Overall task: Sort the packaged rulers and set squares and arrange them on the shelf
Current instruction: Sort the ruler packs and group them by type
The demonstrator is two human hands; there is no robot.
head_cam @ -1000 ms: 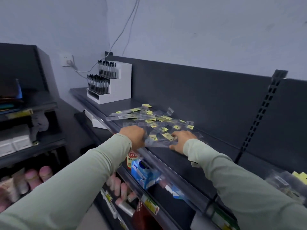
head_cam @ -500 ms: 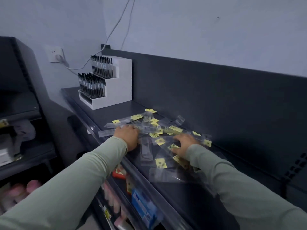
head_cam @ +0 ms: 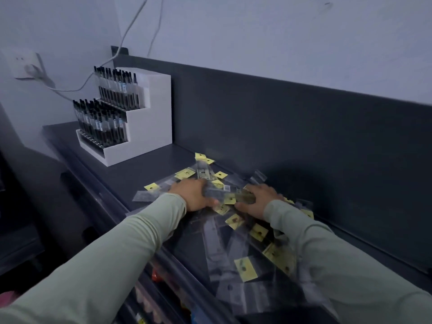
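Note:
A loose pile of packaged rulers and set squares [head_cam: 243, 253], clear sleeves with yellow tags, lies spread over the dark shelf [head_cam: 149, 164] from its back wall to its front edge. My left hand [head_cam: 194, 195] grips one end of a small bundle of packets [head_cam: 228, 196] at the middle of the pile. My right hand [head_cam: 258, 199] holds the other end, with its fingers over the top and its thumb at the near side. The image is blurred, so the single packets are hard to tell apart.
A white stepped display stand [head_cam: 149, 122] full of dark pens stands at the shelf's left end. A wall socket [head_cam: 25, 65] with a cable is behind it. Lower shelves with coloured goods [head_cam: 155, 277] show under my left arm.
The view has come closer and turned down onto the pile. My hands have drawn together and closed on a bundle of packets; several packets have slid toward the front edge.

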